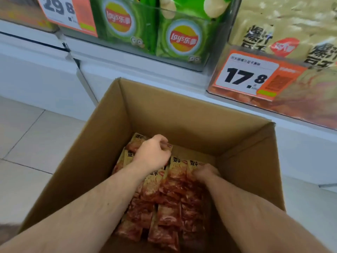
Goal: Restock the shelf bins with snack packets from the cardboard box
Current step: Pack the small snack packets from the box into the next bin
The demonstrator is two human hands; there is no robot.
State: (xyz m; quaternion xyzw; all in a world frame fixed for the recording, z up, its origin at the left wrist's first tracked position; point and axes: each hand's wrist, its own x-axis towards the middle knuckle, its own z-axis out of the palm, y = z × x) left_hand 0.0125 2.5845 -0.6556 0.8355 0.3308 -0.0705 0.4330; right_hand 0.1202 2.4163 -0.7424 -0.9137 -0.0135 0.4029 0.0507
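Observation:
An open cardboard box [182,110] stands on the floor below the shelf, its bottom lined with several red and beige snack packets [164,212]. Both my arms reach down into it. My left hand [153,152] is curled over the packets at the far left of the pile and grips them. My right hand [207,173] digs into the packets at the right side, fingers curled round them. Above, at the right, a clear shelf bin [310,106] holds the same kind of packets behind a 17.8 price tag [246,75].
A clear bin of green Lay's chip bags [182,39] sits on the shelf above the box. Another price tag [60,10] reads 29.8 at the upper left. The white shelf base [45,79] and pale floor tiles [27,143] lie left of the box.

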